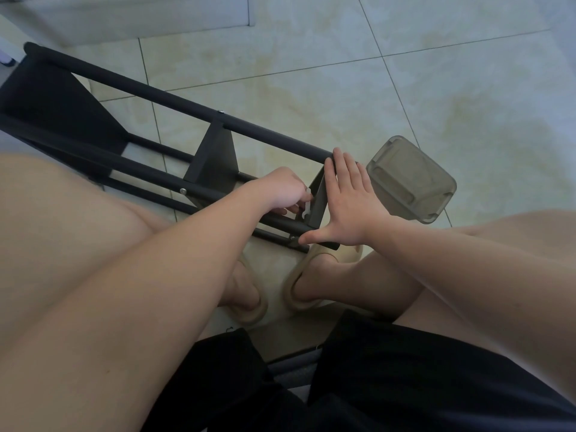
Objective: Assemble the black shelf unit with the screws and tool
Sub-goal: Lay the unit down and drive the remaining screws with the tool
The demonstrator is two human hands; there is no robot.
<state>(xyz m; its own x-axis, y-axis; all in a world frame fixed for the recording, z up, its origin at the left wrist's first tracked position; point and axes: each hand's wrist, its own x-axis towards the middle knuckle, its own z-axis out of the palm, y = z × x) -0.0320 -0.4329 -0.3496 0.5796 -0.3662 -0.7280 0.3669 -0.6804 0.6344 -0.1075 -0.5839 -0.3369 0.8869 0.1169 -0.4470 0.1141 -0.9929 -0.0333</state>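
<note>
The black shelf unit (174, 98) lies on its side on the tiled floor, its round poles running from the upper left to the centre. My right hand (346, 207) lies flat with fingers spread against the end shelf panel (318, 198), thumb tip at a screw (293, 236) in the near pole. My left hand (280, 191) is closed on a small silver tool (307, 210) at the inner face of that panel; the tool is mostly hidden. Another screw head (183, 191) shows on the near pole.
A translucent grey plastic container (411, 185) lies tipped on the floor just right of the shelf's end. My bare knees and feet in beige slippers (299, 294) fill the lower frame. Open tile floor lies to the upper right.
</note>
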